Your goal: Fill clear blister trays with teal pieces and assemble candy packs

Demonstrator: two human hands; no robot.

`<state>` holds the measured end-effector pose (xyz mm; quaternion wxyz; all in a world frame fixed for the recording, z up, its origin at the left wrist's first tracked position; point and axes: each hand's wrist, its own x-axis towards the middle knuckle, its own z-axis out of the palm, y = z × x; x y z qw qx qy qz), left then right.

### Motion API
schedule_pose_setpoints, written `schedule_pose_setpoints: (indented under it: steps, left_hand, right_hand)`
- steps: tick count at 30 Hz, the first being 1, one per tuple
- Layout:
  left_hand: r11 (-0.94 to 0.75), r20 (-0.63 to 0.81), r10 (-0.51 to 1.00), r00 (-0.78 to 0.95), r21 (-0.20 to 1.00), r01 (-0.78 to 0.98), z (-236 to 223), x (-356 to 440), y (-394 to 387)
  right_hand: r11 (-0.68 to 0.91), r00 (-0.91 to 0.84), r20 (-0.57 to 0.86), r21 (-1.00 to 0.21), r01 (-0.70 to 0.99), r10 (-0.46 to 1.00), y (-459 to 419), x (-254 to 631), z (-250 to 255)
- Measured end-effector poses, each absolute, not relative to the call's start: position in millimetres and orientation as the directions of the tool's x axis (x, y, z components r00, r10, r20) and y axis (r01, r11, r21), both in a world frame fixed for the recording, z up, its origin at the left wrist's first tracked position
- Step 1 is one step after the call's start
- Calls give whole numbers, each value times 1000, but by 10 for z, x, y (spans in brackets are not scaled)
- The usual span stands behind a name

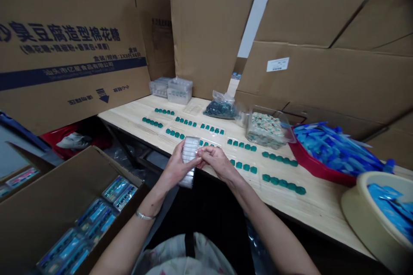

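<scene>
My left hand (176, 168) grips a long clear plastic blister tray (189, 161) upright from below and to the side, just over the table's front edge. My right hand (217, 162) pinches the tray's right side with its fingertips. Both forearms come up from the bottom of the view. In front of the hands, on the pale wooden table (318, 200), rows of teal-green moulded pieces (241, 164) lie in clear plastic strips. The nearest row sits just right of my right hand, not touching it.
A red basin of blue wrapped pieces (335, 150) and a beige tub (374, 210) stand at the right. An open cardboard box of blue packets (87, 219) sits at the lower left. A bag of dark pieces (221, 107), stacked clear trays (179, 91) and upright cardboard stand behind.
</scene>
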<state>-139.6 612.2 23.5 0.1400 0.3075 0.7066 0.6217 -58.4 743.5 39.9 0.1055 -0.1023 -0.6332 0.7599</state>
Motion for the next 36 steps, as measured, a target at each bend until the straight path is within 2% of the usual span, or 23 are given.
schedule_pose_setpoints:
  steps: [5, 10, 15, 19, 24, 27, 29, 31, 33, 35, 36]
  left_hand:
    - [74, 220, 599, -770, 942, 327, 212, -1379, 6130]
    - [101, 193, 536, -822, 952, 289, 213, -1440, 6086]
    - [169, 90, 427, -900, 970, 177, 292, -1549, 5930]
    - [129, -3, 440, -898, 990, 60, 369, -1540, 5843]
    - [97, -4, 520, -854, 994, 55, 424, -1474, 5869]
    - [102, 27, 546, -838, 990, 98, 406, -1492, 5910]
    - [121, 60, 544, -837, 981, 150, 361, -1526, 5935]
    - [137, 109, 531, -840, 967, 212, 301, -1553, 5962]
    - [142, 158, 518, -841, 953, 267, 248, -1554, 5991]
    - [134, 185, 517, -835, 947, 292, 213, -1526, 6019]
    - [128, 191, 523, -831, 946, 297, 202, -1507, 6032]
  right_hand:
    - [-114, -921, 15, -991, -64, 389, 7393, -594, 287]
    - [-111, -887, 10, -991, -70, 462, 7442, -463, 305]
    - [15, -852, 158, -985, -174, 499, 7759, -469, 588]
    - [133, -796, 264, -964, -229, 545, 8201, -1025, 908]
    - [132, -778, 218, -976, -173, 589, 8661, -1928, 1186]
    - [157, -783, 180, -982, -107, 595, 8665, -2121, 1189]
    - [181, -817, 167, -980, -77, 552, 8518, -2040, 1115]
    - [212, -892, 148, -975, -60, 427, 8290, -1816, 999]
    - [236, -977, 96, -971, -50, 191, 8038, -1509, 865]
    - [156, -994, 32, -988, -16, 100, 7818, -1200, 739]
    - [99, -994, 25, -995, -15, 105, 7732, -1067, 683]
